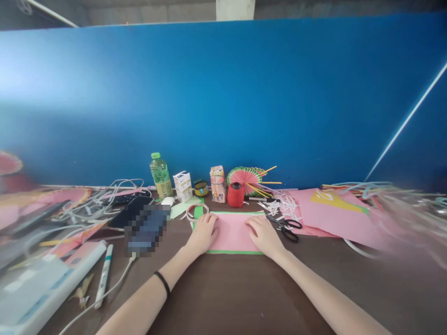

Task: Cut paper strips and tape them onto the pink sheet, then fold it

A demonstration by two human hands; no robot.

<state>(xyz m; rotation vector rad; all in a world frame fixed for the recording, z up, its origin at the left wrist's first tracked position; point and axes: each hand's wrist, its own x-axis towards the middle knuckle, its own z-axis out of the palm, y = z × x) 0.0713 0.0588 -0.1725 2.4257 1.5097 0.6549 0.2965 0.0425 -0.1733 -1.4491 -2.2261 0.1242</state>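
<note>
A pink paper sheet (233,232) with green strips along its near and far edges lies flat on the dark table in front of me. My left hand (205,231) rests over its left end, fingers bent slightly and apart from the thumb. On the right end lies my right hand (263,234), palm down, its fingers loosely curved on the paper. Neither hand visibly lifts the sheet. Just right of my right hand is a pair of black-handled scissors (290,230). A roll of tape (196,212) sits beyond my left hand.
Along the blue partition (223,93) stand a green bottle (160,176), a white carton (183,187), a pink carton (218,184) and a red container (235,195) near a paper fan (246,177). Left are a phone (148,230) and a marker (104,277); right, pink paper (328,216) and white shreds (288,207).
</note>
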